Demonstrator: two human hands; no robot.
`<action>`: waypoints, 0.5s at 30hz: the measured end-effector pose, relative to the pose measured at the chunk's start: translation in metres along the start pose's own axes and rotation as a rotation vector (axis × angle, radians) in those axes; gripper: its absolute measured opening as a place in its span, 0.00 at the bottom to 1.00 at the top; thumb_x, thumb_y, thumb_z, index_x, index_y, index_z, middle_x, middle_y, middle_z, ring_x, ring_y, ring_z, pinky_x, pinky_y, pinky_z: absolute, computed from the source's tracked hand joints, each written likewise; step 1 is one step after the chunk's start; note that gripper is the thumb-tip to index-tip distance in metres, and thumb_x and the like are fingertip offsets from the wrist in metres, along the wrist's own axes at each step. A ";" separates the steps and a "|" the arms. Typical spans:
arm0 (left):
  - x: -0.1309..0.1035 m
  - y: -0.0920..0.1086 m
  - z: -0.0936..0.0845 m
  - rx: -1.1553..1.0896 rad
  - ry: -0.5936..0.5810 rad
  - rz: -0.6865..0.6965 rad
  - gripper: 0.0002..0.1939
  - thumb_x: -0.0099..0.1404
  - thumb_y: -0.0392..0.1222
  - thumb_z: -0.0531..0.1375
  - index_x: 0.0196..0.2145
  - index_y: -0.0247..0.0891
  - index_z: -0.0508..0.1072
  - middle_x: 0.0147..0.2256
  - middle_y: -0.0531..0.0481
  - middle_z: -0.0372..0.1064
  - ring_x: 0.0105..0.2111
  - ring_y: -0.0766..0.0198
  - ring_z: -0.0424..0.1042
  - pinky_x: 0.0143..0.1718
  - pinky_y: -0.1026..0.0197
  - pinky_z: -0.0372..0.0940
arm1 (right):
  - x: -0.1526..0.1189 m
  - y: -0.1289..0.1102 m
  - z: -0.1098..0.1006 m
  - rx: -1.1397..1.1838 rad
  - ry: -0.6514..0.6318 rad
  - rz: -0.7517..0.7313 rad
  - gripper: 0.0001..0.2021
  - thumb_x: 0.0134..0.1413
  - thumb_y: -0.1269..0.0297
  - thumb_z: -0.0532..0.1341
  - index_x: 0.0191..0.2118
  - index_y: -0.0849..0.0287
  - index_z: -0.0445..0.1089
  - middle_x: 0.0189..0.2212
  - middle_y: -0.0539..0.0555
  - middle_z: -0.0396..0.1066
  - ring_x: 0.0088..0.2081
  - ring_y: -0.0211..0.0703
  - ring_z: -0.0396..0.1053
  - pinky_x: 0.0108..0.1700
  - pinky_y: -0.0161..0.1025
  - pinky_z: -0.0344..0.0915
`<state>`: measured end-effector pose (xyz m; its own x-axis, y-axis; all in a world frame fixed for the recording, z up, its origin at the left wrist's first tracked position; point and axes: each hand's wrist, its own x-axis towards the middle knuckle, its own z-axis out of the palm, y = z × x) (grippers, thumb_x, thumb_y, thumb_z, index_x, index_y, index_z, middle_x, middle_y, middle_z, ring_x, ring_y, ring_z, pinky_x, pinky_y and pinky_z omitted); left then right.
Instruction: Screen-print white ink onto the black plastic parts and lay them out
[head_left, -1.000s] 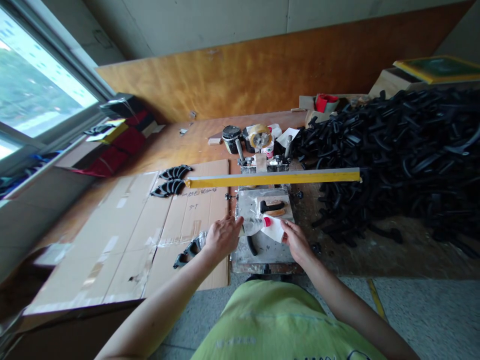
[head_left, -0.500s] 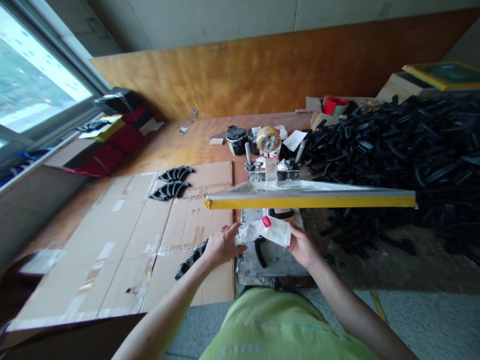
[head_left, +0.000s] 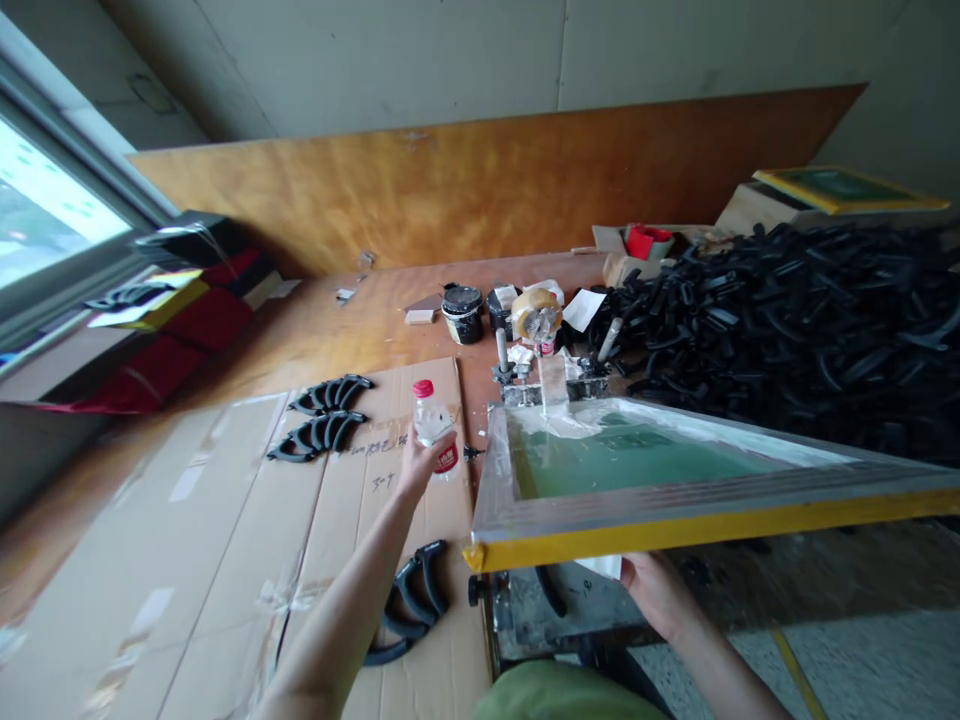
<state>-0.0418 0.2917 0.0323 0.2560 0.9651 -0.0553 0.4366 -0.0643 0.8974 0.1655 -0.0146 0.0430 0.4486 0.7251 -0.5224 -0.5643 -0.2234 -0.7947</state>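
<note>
My left hand [head_left: 421, 462] is wrapped round a clear plastic bottle [head_left: 430, 410] with a red cap and a red label, held upright over the cardboard [head_left: 375, 440]. Below the raised screen-printing frame [head_left: 675, 515], my right hand [head_left: 654, 592] pinches a white piece of paper or cloth [head_left: 602, 566], most of it hidden by the frame's yellow edge. A curved black part [head_left: 551, 592] lies on the grey base beneath. Several more curved black parts [head_left: 412, 605] rest on the cardboard beside my left forearm.
Rows of black parts [head_left: 319, 418] lie farther back on the cardboard. Ink tubs [head_left: 462, 318] and a tape-wrapped weight [head_left: 537, 314] stand behind the frame. A large heap of black parts [head_left: 750, 330] fills the right side. Boxes [head_left: 172, 335] line the window.
The bottle, tilted between both hands before, is now upright and has moved left and away in my left hand. My right hand keeps the white piece under the frame. The view has shifted.
</note>
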 end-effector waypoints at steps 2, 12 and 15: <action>0.040 0.002 0.018 -0.079 0.035 0.039 0.27 0.56 0.48 0.62 0.50 0.39 0.60 0.46 0.44 0.72 0.43 0.57 0.73 0.42 0.58 0.69 | -0.006 0.003 0.001 -0.012 0.065 -0.014 0.22 0.37 0.48 0.69 0.37 0.58 0.75 0.31 0.57 0.77 0.40 0.57 0.74 0.41 0.50 0.70; 0.124 0.012 0.087 0.039 -0.023 0.093 0.28 0.55 0.47 0.65 0.50 0.37 0.60 0.48 0.42 0.71 0.46 0.57 0.71 0.44 0.60 0.64 | -0.031 0.004 -0.003 -0.046 0.197 -0.010 0.21 0.37 0.49 0.70 0.37 0.58 0.76 0.31 0.58 0.77 0.37 0.58 0.75 0.36 0.47 0.70; 0.113 0.016 0.088 0.077 -0.027 0.082 0.32 0.56 0.45 0.64 0.54 0.33 0.57 0.51 0.40 0.68 0.49 0.55 0.68 0.45 0.61 0.62 | -0.027 0.002 -0.010 -0.133 0.186 -0.048 0.23 0.40 0.48 0.69 0.39 0.59 0.76 0.33 0.58 0.77 0.37 0.58 0.74 0.37 0.47 0.70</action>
<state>0.0699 0.3775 0.0024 0.3162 0.9487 0.0037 0.4777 -0.1626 0.8634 0.1592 -0.0409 0.0531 0.5996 0.6076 -0.5209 -0.4482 -0.2843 -0.8475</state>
